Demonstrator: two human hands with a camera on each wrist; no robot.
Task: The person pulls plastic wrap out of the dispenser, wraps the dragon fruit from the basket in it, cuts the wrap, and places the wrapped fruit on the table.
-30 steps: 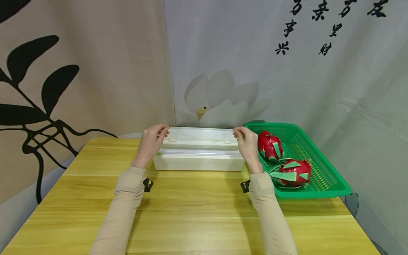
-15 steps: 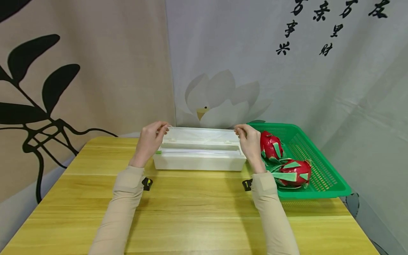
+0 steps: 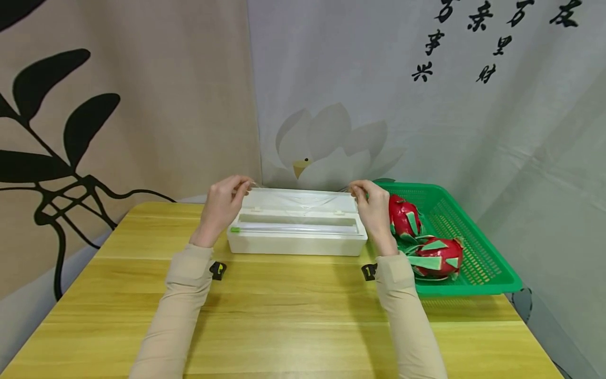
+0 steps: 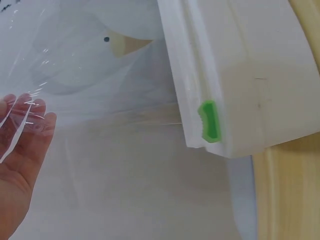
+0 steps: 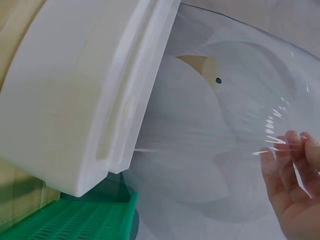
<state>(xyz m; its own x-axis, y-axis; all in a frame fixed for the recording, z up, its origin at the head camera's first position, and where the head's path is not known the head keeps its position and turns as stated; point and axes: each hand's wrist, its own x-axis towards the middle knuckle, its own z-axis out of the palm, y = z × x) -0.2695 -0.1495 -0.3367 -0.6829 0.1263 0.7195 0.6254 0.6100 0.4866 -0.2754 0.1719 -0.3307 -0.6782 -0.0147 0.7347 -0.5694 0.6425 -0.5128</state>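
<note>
On the table (image 3: 284,310), a long white dispenser (image 3: 297,237) lay crosswise, with a green slider (image 4: 210,121) at its left end. A clear, glossy film (image 3: 298,198) was stretched up from its slot, wrinkled where it was held. The film's left corner was pinched between thumb and fingertips of the left hand (image 3: 221,208), the right corner likewise by the right hand (image 3: 375,210). Both hands were held just behind and above the dispenser's ends. A green basket (image 3: 478,273) with two dragon fruits (image 3: 426,242) stood just right of the dispenser.
</note>
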